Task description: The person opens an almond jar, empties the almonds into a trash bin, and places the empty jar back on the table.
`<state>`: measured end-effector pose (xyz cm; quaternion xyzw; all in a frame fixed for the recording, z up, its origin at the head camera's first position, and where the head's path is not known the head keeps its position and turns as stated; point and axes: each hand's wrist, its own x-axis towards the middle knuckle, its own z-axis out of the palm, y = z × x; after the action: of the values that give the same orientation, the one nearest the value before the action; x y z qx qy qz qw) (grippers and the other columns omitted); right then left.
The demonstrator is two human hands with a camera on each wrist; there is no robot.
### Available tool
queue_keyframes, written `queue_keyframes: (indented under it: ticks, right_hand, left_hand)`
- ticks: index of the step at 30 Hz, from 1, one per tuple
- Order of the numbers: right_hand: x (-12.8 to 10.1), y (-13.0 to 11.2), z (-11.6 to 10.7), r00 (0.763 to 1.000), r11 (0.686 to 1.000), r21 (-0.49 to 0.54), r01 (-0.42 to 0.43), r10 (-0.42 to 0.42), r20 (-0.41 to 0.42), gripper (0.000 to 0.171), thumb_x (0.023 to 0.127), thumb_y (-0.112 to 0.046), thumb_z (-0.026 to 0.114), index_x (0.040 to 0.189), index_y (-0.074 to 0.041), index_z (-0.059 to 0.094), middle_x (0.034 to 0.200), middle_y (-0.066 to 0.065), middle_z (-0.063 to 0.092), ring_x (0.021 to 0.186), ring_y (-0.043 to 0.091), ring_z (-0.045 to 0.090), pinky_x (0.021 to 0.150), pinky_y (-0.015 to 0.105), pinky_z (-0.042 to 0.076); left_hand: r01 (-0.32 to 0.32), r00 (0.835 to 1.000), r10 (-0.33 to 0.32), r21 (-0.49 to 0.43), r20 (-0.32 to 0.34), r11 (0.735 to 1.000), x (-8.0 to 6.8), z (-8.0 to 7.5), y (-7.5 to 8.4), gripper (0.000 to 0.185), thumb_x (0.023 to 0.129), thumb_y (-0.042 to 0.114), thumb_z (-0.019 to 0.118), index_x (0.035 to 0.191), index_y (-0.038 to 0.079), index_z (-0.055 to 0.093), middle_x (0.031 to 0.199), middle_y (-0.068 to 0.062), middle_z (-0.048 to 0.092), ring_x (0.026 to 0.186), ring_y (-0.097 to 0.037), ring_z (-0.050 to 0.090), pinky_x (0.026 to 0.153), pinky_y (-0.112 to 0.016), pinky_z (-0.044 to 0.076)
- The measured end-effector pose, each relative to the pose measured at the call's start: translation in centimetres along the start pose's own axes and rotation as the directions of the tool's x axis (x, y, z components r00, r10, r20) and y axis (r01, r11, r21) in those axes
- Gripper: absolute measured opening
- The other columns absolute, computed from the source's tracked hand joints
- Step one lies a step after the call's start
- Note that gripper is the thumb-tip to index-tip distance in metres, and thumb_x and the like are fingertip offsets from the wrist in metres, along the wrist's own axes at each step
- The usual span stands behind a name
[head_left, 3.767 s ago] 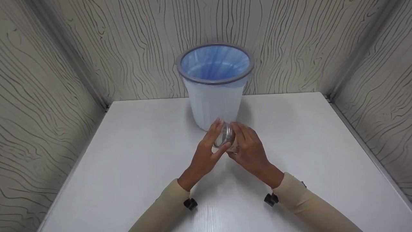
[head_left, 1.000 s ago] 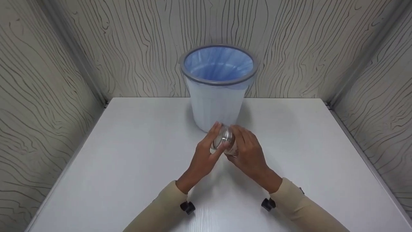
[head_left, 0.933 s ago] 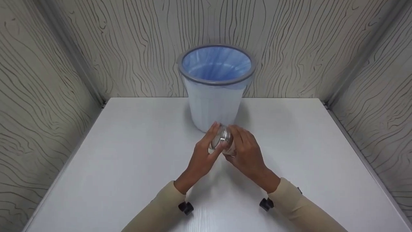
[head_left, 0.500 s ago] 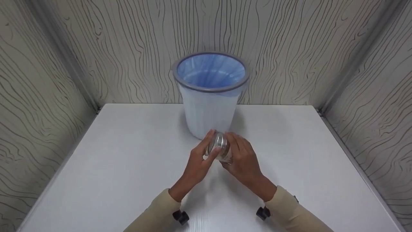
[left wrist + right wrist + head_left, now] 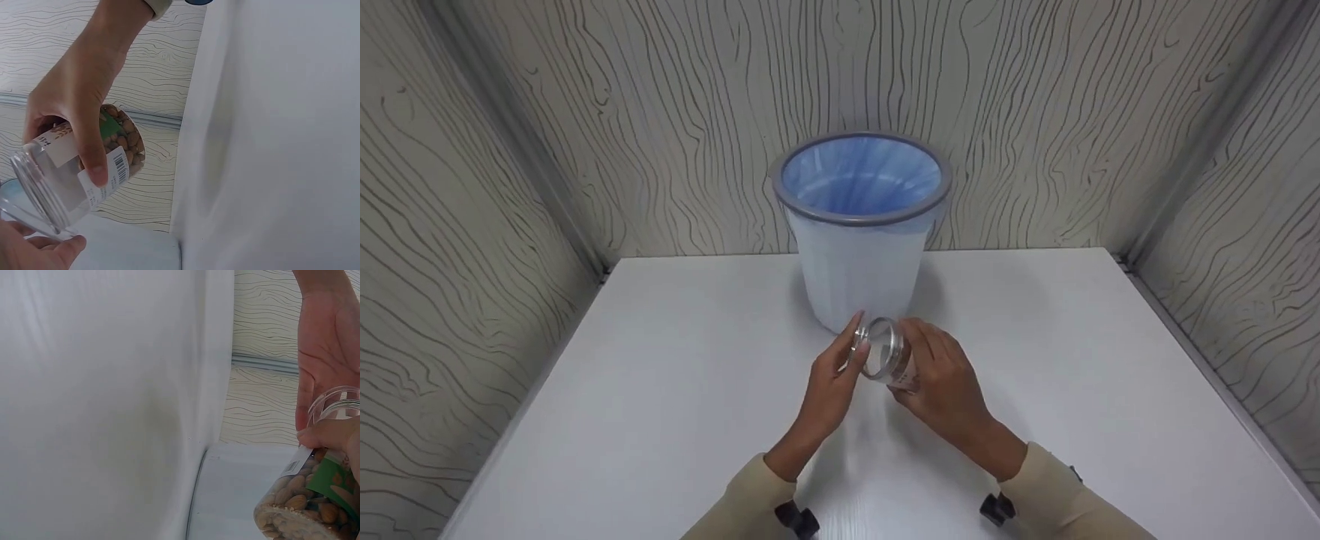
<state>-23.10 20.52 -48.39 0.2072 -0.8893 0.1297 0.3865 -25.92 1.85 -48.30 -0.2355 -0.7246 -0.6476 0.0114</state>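
A clear plastic jar [image 5: 894, 365] is held tilted above the table by my right hand [image 5: 949, 382], its mouth turned toward my left hand [image 5: 826, 386]. Almonds [image 5: 298, 500] fill its lower part, and a green and white label with a barcode wraps its side. My left hand pinches a clear lid [image 5: 858, 339] between thumb and fingers. In the left wrist view the lid [image 5: 27, 216] stands at an angle beside the jar's threaded mouth, its lower edge close to the rim. The right fingers wrap around the jar's body [image 5: 67, 180].
A white bin [image 5: 861, 270] with a grey rim and blue liner stands on the white table [image 5: 690, 360], just beyond the hands. Wood-patterned walls [image 5: 682, 135] enclose the table at the back and both sides. Small black cameras [image 5: 997, 509] sit at the wrists.
The lid has come off the jar's mouth, shifting left with my left hand, so the round opening now shows. My right hand keeps its grip on the jar. The head view has shifted slightly.
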Motion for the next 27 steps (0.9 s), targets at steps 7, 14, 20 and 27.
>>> queue_keyframes:
  ticks: [7, 14, 20, 27]
  right_hand:
    - [-0.2, 0.5, -0.2, 1.000, 1.000, 0.012, 0.005, -0.005, -0.013, 0.095, 0.055, -0.018, 0.100, 0.137, 0.001, 0.055, 0.131, 0.016, 0.062, 0.120, 0.033, 0.062, 0.104, 0.049, 0.048]
    - [-0.4, 0.4, -0.2, 1.000, 1.000, 0.007, 0.010, -0.010, -0.002, 0.095, 0.056, -0.021, 0.101, 0.137, 0.001, 0.055, 0.131, 0.016, 0.062, 0.119, 0.033, 0.062, 0.104, 0.048, 0.049]
    - [-0.5, 0.1, -0.2, 1.000, 1.000, 0.009, -0.002, 0.002, -0.006, 0.097, 0.055, -0.022, 0.101, 0.137, 0.000, 0.055, 0.131, 0.015, 0.062, 0.118, 0.033, 0.062, 0.103, 0.047, 0.049]
    - [-0.3, -0.2, 0.1, 1.000, 1.000, 0.014, -0.013, 0.013, -0.005, 0.097, 0.057, -0.023, 0.101, 0.139, 0.000, 0.054, 0.132, 0.014, 0.061, 0.120, 0.032, 0.061, 0.104, 0.046, 0.048]
  left_hand:
    - [0.024, 1.000, -0.024, -0.082, 0.003, 0.996, -0.1, 0.2, -0.4, 0.051, 0.111, 0.033, 0.042, 0.159, 0.016, 0.035, 0.162, -0.003, 0.037, 0.148, -0.022, 0.035, 0.117, -0.047, 0.033]
    - [0.065, 0.998, -0.063, -0.181, 0.012, 0.981, -0.2, 0.0, -0.7, 0.052, 0.112, 0.034, 0.037, 0.159, 0.012, 0.033, 0.164, -0.009, 0.033, 0.148, -0.029, 0.035, 0.112, -0.045, 0.040]
    - [0.163, 0.987, -0.163, -0.188, 0.015, 0.969, -0.4, -0.6, -0.7, 0.059, 0.111, 0.047, 0.032, 0.159, 0.013, 0.034, 0.160, -0.009, 0.039, 0.146, -0.029, 0.039, 0.111, -0.048, 0.042]
    - [0.161, 0.987, -0.158, -0.241, 0.031, 0.957, -0.2, -1.6, -0.7, 0.059, 0.112, 0.044, 0.025, 0.161, 0.009, 0.028, 0.158, -0.017, 0.040, 0.145, -0.034, 0.040, 0.111, -0.051, 0.041]
